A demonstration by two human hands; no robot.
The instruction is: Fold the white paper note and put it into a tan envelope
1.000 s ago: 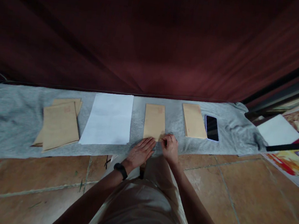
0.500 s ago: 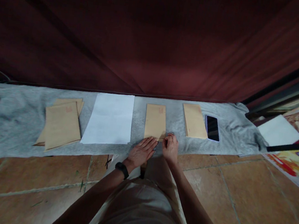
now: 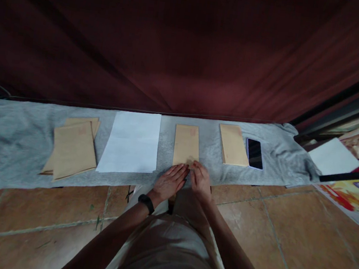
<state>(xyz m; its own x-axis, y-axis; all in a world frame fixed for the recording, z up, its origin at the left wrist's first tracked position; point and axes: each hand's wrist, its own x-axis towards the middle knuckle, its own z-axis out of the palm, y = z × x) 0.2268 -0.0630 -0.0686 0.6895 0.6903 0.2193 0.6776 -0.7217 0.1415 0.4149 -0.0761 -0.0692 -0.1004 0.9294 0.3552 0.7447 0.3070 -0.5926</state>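
A brown envelope (image 3: 186,144) lies on the grey cloth (image 3: 16,139) in front of me. My left hand (image 3: 170,181), with a black band on its wrist, lies flat with fingers stretched out on the envelope's near end. My right hand (image 3: 200,180) rests beside it, fingers extended and pressing on the envelope's near right corner. Neither hand holds anything.
A white sheet (image 3: 131,143) lies left of the envelope, with a pile of brown envelopes (image 3: 72,148) further left. Another envelope stack (image 3: 233,144) and a dark phone (image 3: 255,153) lie to the right. A dark red curtain (image 3: 178,41) hangs behind. Tiled floor (image 3: 285,236) is near me.
My right hand has slid left along the envelope's near edge and its fingers have flattened out from a pinch. My left hand has stayed in place.
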